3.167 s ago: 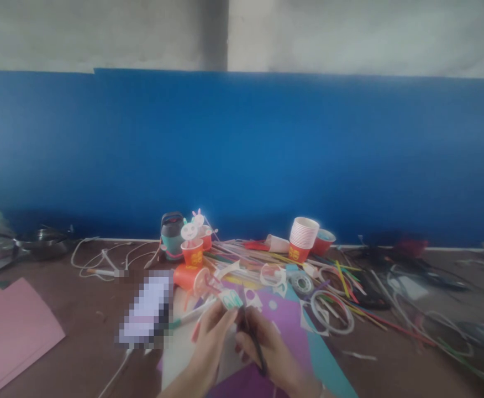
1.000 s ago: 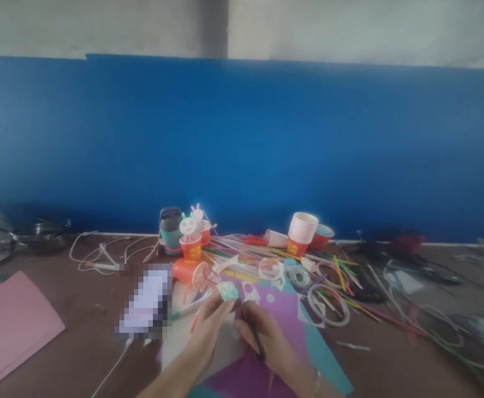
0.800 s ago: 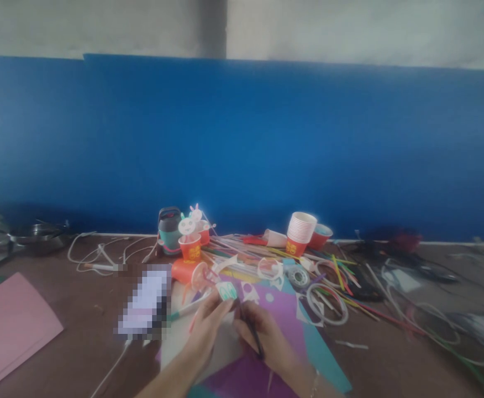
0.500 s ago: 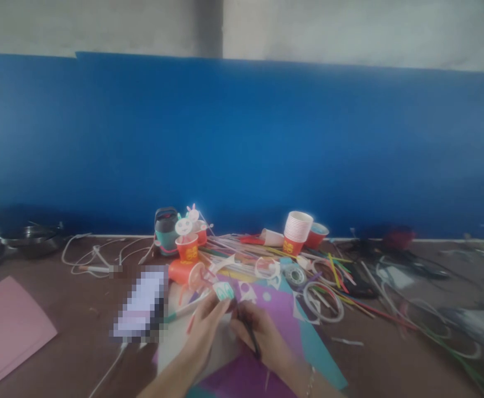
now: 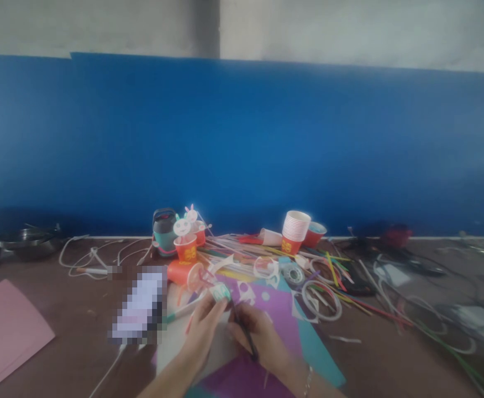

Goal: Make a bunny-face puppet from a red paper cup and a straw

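Note:
My left hand [image 5: 209, 312] pinches a small white paper piece [image 5: 219, 292] with green marks on it. My right hand [image 5: 254, 331] is closed around dark-handled scissors [image 5: 248, 338], whose tip end lies against the right edge of the paper piece. Both hands are above white and purple paper sheets [image 5: 281, 309]. Just beyond them, a red paper cup [image 5: 179, 273] lies on its side. A green-tipped pen [image 5: 186, 309] rests left of my left hand.
Behind are a stack of paper cups [image 5: 295, 229], upright cups with paper bunny faces [image 5: 183, 226], a tape roll [image 5: 294, 275] and many coloured sticks [image 5: 242, 254]. A blurred-out phone [image 5: 140, 304] and pink paper [image 5: 8, 326] lie left. Cables [image 5: 424, 309] trail at right.
The scissors have tilted slightly and come up against the edge of the paper piece. Both hands otherwise stay nearly in place; the whole view has shifted a little.

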### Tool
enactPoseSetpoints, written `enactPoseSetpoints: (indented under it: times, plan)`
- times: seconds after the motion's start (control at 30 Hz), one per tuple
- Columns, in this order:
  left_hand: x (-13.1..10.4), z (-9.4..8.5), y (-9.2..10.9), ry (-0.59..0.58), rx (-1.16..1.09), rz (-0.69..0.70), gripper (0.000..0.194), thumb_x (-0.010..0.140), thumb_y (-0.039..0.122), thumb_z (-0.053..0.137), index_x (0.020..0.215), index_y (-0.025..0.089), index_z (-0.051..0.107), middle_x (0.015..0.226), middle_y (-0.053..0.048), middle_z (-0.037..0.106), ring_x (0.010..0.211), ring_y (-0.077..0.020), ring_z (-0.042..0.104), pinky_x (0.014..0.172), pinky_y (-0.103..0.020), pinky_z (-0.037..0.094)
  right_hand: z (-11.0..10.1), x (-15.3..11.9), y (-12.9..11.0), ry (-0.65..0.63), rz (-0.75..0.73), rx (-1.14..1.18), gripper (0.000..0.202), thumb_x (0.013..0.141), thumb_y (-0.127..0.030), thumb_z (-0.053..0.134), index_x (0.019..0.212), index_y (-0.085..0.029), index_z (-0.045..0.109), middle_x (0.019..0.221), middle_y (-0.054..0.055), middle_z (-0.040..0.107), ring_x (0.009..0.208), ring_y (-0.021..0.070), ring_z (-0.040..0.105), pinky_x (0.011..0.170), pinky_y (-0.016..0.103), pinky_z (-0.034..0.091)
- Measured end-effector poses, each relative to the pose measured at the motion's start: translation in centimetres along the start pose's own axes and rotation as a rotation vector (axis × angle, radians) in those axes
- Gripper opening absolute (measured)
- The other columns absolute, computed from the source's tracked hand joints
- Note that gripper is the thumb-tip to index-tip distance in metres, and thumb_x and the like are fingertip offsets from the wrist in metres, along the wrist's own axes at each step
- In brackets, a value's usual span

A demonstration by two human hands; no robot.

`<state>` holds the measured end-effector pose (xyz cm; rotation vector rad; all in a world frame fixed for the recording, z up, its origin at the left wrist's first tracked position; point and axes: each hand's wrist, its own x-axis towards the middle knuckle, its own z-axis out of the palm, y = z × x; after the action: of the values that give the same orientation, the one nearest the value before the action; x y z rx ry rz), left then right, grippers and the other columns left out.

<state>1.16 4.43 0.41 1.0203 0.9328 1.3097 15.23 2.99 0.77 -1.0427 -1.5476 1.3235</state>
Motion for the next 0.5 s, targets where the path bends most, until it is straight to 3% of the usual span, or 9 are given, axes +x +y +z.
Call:
enactPoseSetpoints:
  times: [0.33, 0.5]
  plan:
    - [-0.17, 0.26, 0.42, 0.012, 0.035, 0.026, 0.023, 0.074, 0.039, 0.072, 0.083, 0.018, 0.07, 0.076, -0.002, 0.064, 0.085, -0.022, 0.058, 0.08, -0.03, 0.043, 0.17, -0.06, 0.11, -0.021, 0.036, 0.075, 0.042, 0.072, -0.055, 0.071, 0.075, -0.02, 0.049, 0.054, -0.008, 0.038, 0.048, 0.0075, 0.032, 0.043, 0.02, 0.024]
    - [-0.19, 0.22, 0.38, 0.012, 0.025, 0.015, 0.023, 0.074, 0.04, 0.072, 0.08, 0.018, 0.07, 0.076, -0.002, 0.064, 0.083, -0.0219, 0.058, 0.08, -0.03, 0.043, 0.17, -0.03, 0.07, -0.018, 0.004, 0.06, 0.042, 0.071, -0.055, 0.072, 0.076, -0.019, 0.05, 0.057, -0.006, 0.041, 0.051, 0.0084, 0.036, 0.044, 0.02, 0.028]
